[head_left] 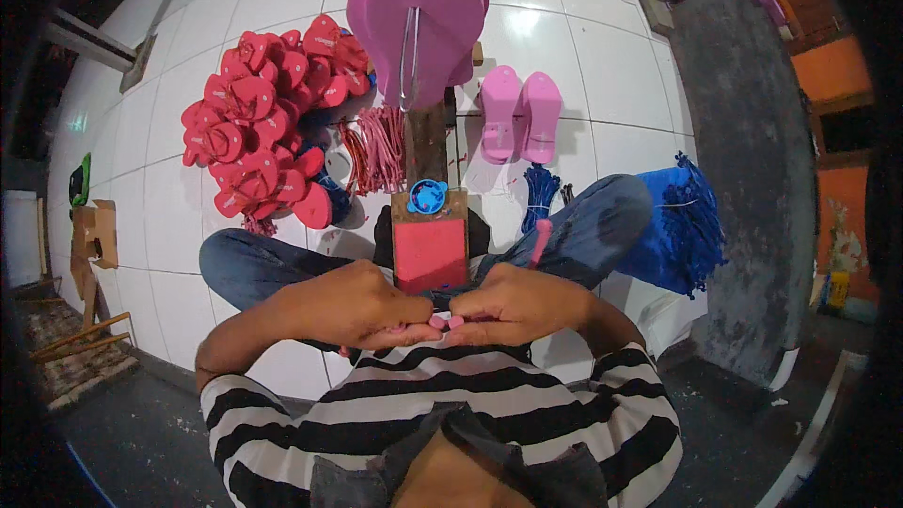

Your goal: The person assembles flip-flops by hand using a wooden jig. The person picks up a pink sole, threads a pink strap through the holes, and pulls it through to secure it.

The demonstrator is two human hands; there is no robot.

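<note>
Close to my striped shirt, my left hand (362, 309) and my right hand (515, 306) meet with fingers closed. Between their fingertips show small pink pieces (439, 322); the fingers hide their full shape. Just beyond my knuckles lies a flat red-pink pad (431, 252) on a wooden bench (455, 201). A round blue dish (427, 197) with small bits inside sits at the pad's far edge. One pink strap (541, 244) rests on my right thigh.
Pink soles (414, 28) are stacked at the far middle with a long metal pin. Red flip-flops (249, 99) are heaped left, beside pink straps (381, 150). Two pink soles (520, 118), a bundle of blue straps (539, 196) and a blue bag (649, 226) lie right.
</note>
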